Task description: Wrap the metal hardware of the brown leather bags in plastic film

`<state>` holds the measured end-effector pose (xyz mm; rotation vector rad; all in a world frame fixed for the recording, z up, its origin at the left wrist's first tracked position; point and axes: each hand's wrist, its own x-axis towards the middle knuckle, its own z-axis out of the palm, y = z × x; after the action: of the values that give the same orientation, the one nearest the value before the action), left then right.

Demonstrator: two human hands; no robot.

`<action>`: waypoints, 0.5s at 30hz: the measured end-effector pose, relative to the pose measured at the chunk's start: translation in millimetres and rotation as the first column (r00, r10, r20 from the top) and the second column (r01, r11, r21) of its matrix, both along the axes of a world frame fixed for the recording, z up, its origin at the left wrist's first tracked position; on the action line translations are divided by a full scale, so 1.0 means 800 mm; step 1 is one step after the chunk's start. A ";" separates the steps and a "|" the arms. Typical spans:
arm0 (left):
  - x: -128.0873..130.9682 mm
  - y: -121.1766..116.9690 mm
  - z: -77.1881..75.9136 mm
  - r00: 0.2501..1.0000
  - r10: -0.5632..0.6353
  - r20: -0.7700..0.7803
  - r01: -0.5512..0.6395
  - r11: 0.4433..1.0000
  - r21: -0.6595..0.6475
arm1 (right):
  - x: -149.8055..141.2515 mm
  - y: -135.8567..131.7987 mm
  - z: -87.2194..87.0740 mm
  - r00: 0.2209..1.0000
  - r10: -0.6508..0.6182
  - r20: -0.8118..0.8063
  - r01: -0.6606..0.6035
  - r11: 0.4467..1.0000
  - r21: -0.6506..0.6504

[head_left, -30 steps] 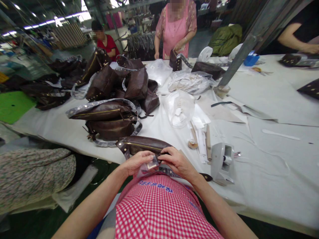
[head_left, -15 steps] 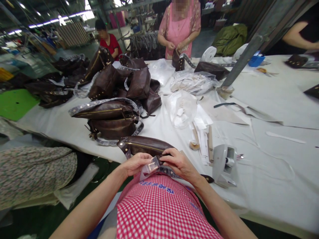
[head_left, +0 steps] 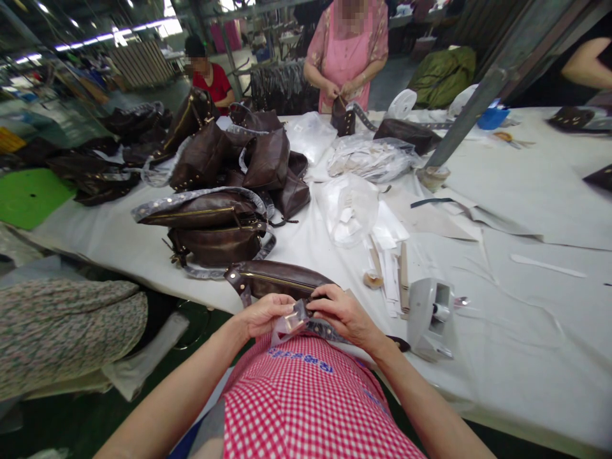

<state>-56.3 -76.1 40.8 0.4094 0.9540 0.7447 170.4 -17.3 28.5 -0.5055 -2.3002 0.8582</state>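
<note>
A dark brown leather handbag with a gold zip lies at the table's front edge, right before me. My left hand pinches a metal buckle wrapped in clear plastic film, close against my apron. From the other side, the fingers of my right hand close on the dark strap end beside the buckle; the fingertips partly hide it. Below my right hand runs a film-wrapped strap with metal studs. Its dark tip shows past my right wrist.
Two more brown bags lie beyond my left hand, with a heap of bags behind. To the right stand a grey tape dispenser, paper strips and a plastic bag. A metal post rises from the table. Co-workers are opposite.
My hands stay almost in place, with the wrapped buckle tilted slightly between them. At the far right, a co-worker's arm has shifted.
</note>
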 end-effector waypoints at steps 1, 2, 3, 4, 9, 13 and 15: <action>0.000 0.000 0.000 1.000 -0.002 -0.003 0.002 1.000 0.004 | 0.000 0.001 0.000 1.000 0.007 0.004 -0.007 1.000 0.001; 0.000 0.000 -0.001 1.000 -0.006 -0.002 0.006 1.000 0.006 | 0.000 0.001 0.000 1.000 0.015 0.007 -0.015 1.000 0.002; 0.000 0.001 -0.001 1.000 -0.014 0.002 0.014 1.000 0.009 | 0.000 0.001 0.001 1.000 0.021 0.013 -0.022 1.000 0.004; 0.001 0.001 -0.001 1.000 -0.023 0.009 0.023 1.000 0.012 | 0.000 0.002 0.002 0.999 0.026 0.018 -0.026 1.000 0.005; 0.005 0.002 0.002 0.997 -0.059 0.053 0.058 0.998 0.013 | 0.002 0.004 0.007 0.998 0.039 0.046 -0.039 0.999 0.010; 0.004 0.005 0.004 0.996 -0.081 0.037 0.080 0.997 0.021 | 0.004 0.004 0.010 0.997 0.061 0.049 -0.061 0.998 -0.001; 0.003 0.007 0.005 0.994 -0.100 0.035 0.099 0.995 0.030 | 0.005 0.004 0.012 0.997 0.062 0.044 -0.062 0.998 -0.009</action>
<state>-54.1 -70.7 44.7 0.4633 0.8836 0.6729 174.3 -14.0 38.2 -0.4631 -2.3650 0.8935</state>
